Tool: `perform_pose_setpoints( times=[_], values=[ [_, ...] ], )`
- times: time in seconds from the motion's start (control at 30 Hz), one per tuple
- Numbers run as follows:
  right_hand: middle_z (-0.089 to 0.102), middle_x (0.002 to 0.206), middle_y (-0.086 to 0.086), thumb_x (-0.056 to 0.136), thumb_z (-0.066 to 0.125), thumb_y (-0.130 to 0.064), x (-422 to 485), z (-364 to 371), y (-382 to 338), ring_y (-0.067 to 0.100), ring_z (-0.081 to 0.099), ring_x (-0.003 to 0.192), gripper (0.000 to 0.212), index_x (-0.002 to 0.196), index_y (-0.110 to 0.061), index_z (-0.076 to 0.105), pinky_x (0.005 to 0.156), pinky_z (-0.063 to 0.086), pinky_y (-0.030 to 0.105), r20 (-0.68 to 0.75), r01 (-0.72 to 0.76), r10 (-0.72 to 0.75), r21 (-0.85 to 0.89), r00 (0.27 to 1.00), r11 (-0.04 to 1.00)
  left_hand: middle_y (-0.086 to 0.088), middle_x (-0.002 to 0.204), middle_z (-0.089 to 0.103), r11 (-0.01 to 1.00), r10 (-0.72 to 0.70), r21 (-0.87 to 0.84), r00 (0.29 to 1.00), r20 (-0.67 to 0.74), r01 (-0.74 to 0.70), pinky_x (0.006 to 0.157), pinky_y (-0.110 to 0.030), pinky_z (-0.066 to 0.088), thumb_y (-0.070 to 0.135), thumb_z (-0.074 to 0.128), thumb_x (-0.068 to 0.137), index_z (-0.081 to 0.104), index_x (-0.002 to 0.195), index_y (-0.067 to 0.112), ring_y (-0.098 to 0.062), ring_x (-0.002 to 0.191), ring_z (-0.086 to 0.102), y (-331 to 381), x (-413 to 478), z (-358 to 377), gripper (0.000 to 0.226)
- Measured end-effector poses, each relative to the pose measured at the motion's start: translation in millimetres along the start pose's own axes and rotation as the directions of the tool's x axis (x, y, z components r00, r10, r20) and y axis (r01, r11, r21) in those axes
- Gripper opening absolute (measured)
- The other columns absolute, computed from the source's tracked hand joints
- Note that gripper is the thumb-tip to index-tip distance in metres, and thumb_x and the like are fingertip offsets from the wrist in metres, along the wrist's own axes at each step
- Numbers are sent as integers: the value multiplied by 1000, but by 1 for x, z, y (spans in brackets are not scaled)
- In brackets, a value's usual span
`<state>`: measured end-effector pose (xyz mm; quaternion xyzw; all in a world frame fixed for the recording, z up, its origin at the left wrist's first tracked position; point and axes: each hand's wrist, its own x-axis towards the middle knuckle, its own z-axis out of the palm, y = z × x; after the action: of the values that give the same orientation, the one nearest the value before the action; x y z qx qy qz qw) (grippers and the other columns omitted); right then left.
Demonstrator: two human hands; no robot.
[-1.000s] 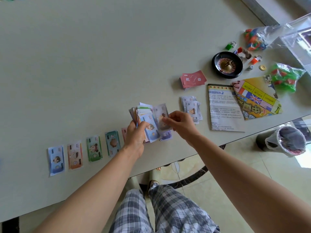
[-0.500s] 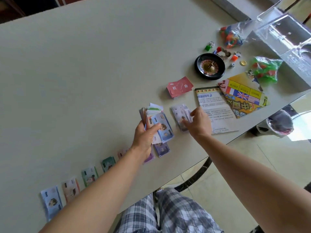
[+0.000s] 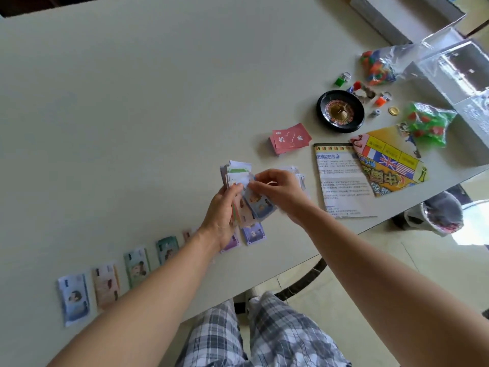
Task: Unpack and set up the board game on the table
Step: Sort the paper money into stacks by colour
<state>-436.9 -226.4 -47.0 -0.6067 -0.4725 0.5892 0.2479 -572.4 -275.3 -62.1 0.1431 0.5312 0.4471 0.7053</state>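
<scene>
— Near the front edge of the table (image 3: 111,107), what is changing?
— Half a second back the right hand (image 3: 280,192) was lying on the pile (image 3: 301,178) beside the sheet (image 3: 341,181), dropping a note there. Now it is coming back to the wad (image 3: 238,172), and its fingertips are pinching the front note (image 3: 260,206).
— And the left hand (image 3: 223,213)?
— It is gripping the wad just above the table, thumb across the face, fanning it a little. So the hands are meeting again, both closing on paper money.
— What is that telling us about the job?
— One more note is sorted, I am judging, and the sorting cycle is repeating. A row (image 3: 136,267) of sorted notes is lying along the near edge to the left, and a purple pile (image 3: 252,233) is sitting just under the hands.
— How far along is it looking?
— Only partway. The wad is looking thick, and the board (image 3: 389,160) is lying folded by the wheel (image 3: 340,111), with the cards (image 3: 289,139) stacked nearby and the pieces (image 3: 426,123) sitting in their bags.
— Which pile is this note heading for?
— I cannot tell; its face is blurring in the view.
</scene>
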Motion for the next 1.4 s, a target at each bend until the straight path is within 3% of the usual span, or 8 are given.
perform_pose_setpoints(
  times=[0.23, 0.3, 0.47, 0.6, 0.77, 1.0, 1.2, 1.4],
  values=[
    [63, 75, 4, 81, 76, -20, -28, 46, -5, 16, 61, 70, 10, 79, -18, 67, 68, 56, 34, 159, 83, -58, -152, 986, 985, -6, 93, 73, 992, 93, -61, 973, -213, -108, 72, -40, 58, 19, 56, 96, 64, 110, 16, -21, 83, 70, -21, -52, -28, 17],
    [61, 74, 2, 81, 75, -19, -37, 63, -1, 15, 57, 68, 10, 79, -16, 65, 62, 51, 30, 173, 106, -73, -192, 982, 976, -6, 94, 73, 984, 111, -102, 955, -276, -144, 80, -43, 55, 20, 56, 95, 66, 105, 18, -22, 86, 70, -26, -69, -42, 14],
    [59, 66, -2, 84, 72, -17, -64, 103, 6, 4, 51, 51, 11, 86, -8, 66, 47, 40, 17, 309, 75, -14, -186, 951, 980, -5, 78, 71, 975, 152, -82, 893, -423, -205, 63, -31, 51, 13, 48, 95, 67, 91, 16, -20, 73, 66, -37, -111, -75, 19],
    [55, 59, -3, 88, 67, -17, -75, 136, 4, 2, 46, 44, 13, 76, -12, 62, 46, 36, 18, 272, 65, -17, -168, 962, 984, -14, 96, 71, 963, 177, -93, 854, -490, -253, 69, -35, 51, 18, 51, 96, 64, 103, 13, -24, 85, 66, -39, -138, -107, 16],
    [56, 58, -1, 89, 65, -15, -89, 203, -1, 8, 47, 45, 14, 76, -13, 62, 46, 38, 21, 253, -1, 33, -128, 967, 992, -11, 82, 69, 926, 209, -129, 768, -605, -354, 74, -46, 48, 14, 61, 87, 62, 81, 19, -26, 75, 66, -36, -180, -180, 8],
    [64, 65, 1, 87, 68, -13, -104, 298, 9, 7, 57, 47, 12, 78, -13, 60, 45, 40, 24, 311, 25, 55, -247, 949, 969, -15, 100, 71, 911, 202, -87, 620, -758, -404, 59, -28, 54, 2, 57, 91, 59, 101, 17, -19, 77, 70, -34, -214, -265, 18],
    [65, 66, -3, 86, 69, -15, -107, 342, 20, -5, 55, 40, 9, 86, -15, 60, 37, 36, 9, 206, 139, -56, -416, 977, 899, -10, 99, 73, 940, 199, -69, 699, -687, -335, 66, -32, 53, 7, 63, 89, 62, 103, 17, -20, 83, 70, -32, -219, -303, 18],
    [58, 79, -1, 84, 66, -7, -105, 359, 34, 18, 61, 73, 17, 82, -14, 52, 48, 45, 25, 79, 167, -148, -541, 986, 824, -4, 90, 71, 951, 231, -14, 744, -627, -308, 62, -28, 55, 2, 63, 88, 64, 102, 16, -15, 75, 67, -28, -220, -325, 20]
  ],
)
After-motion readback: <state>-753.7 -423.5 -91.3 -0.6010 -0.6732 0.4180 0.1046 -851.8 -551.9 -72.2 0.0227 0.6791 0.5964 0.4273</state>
